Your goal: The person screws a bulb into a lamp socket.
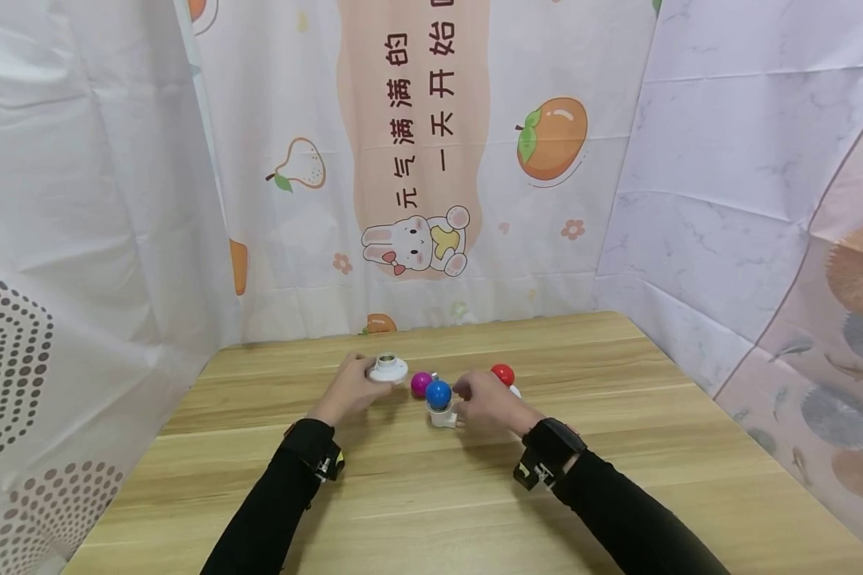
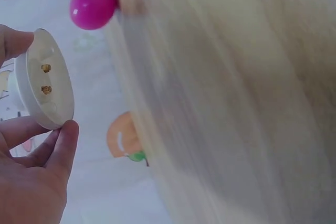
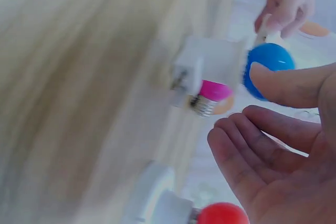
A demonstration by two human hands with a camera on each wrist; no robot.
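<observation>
My left hand pinches a white round lamp socket by its rim, raised off the table. In the left wrist view, its hollow underside with two brass screws shows. My right hand is beside a blue bulb that sits upright in a white plug-in lamp socket. Its fingers are loosely bent and hold nothing; in the right wrist view the thumb overlaps the blue bulb, and I cannot tell whether it touches. A magenta bulb lies just behind the blue one.
Behind my right hand, a red bulb stands in another white round socket, partly hidden. Everything is on a wood-grain table. Printed curtains hang along its back and sides.
</observation>
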